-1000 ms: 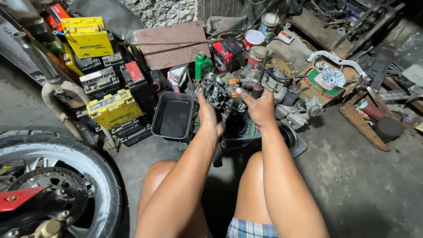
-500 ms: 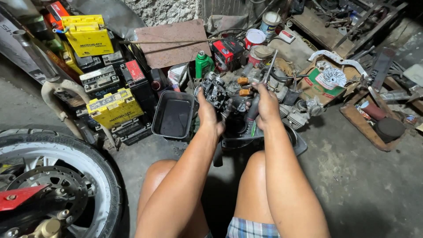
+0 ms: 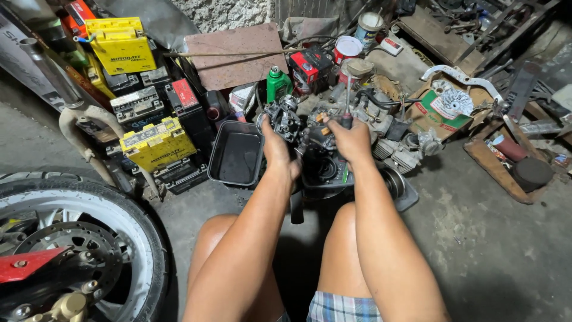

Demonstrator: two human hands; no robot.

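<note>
Left hand (image 3: 275, 146) is clamped around a dark metal carburetor (image 3: 285, 118), held up over the black tray (image 3: 237, 158). Right hand (image 3: 353, 140) is closed on a screwdriver (image 3: 347, 98), shaft upright, tip pointing up and away. The carburetor lies just left of the screwdriver grip, near but apart; both hands are about equally near it. Count: 1 carburetor, 1 screwdriver, 1 tray, 2 yellow batteries (image 3: 156, 143), 1 green bottle (image 3: 277, 85), 1 tyre (image 3: 77, 250).

Dull grey metal carburetor (image 3: 285, 119), glossy black plastic tray (image 3: 223, 156).
</note>
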